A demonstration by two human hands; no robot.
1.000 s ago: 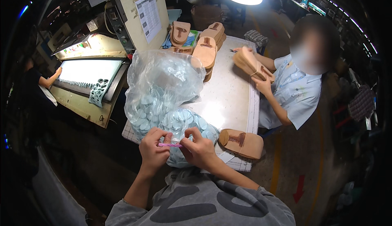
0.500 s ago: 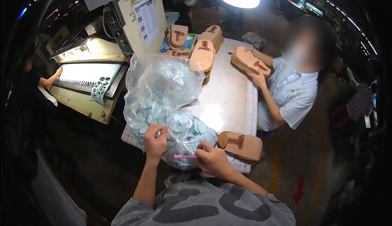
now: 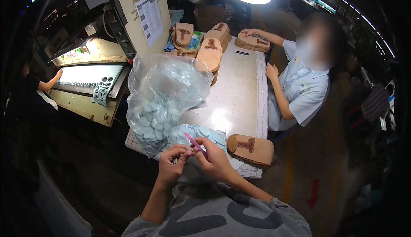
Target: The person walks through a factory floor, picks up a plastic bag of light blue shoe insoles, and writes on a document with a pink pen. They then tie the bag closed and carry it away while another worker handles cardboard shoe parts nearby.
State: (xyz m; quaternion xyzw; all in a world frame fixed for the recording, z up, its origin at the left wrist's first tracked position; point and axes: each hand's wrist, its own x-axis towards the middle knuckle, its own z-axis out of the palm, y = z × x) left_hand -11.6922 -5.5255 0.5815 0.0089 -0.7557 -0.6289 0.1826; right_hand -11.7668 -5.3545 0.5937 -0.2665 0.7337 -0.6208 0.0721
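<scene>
My left hand (image 3: 172,163) is closed just in front of a small clear bag (image 3: 207,135) of pale blue discs, and a small grey thing shows between its fingers, too little to name. Fingertips of both hands come close together. In my right hand (image 3: 211,155) a slim pink pen-like stick (image 3: 194,140) is gripped, its tip tilted up to the left. Behind them a large clear plastic bag (image 3: 165,76) bulges upward, with many pale blue discs (image 3: 156,119) at its bottom.
Right of my hands lies a banded stack of tan sole-shaped pieces (image 3: 251,150). More stacks (image 3: 209,55) stand at the table's (image 3: 244,91) far side, near a dark pen (image 3: 241,53). A co-worker (image 3: 306,83) sits at the right; another person's hand rests on a lit machine at left.
My hands have come together in front of the small bag, and the pink stick has tilted upward. The co-worker has put the held stack down at the table's far right.
</scene>
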